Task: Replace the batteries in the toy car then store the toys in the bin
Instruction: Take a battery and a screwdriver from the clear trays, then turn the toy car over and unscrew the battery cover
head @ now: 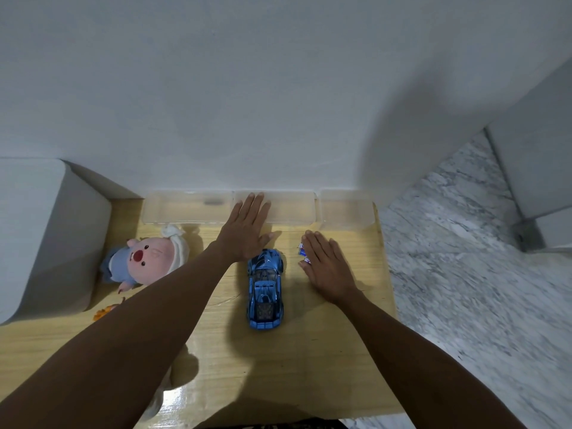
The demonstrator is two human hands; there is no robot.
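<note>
Partly, a battery pack [302, 251] is hidden under the flat right hand [328, 267]; the left hand [247, 226], fingers straight, is held beside the blue toy car [265, 289].

Both bare forearms reach forward from the lower edge of the view. The left arm enters from about 7 o'clock and runs diagonally toward 1 o'clock, ending in the flat, palm-down left hand [247, 226], its fingers straight and close together, pointing to 12 o'clock, thumb spread toward 3 o'clock. The right arm enters from about 5 o'clock and angles toward 11 o'clock; the palm-down right hand [326, 267] lies flat too, fingers extended and slightly fanned, aimed at roughly 11 o'clock. The hands are apart, neither curled.
</note>
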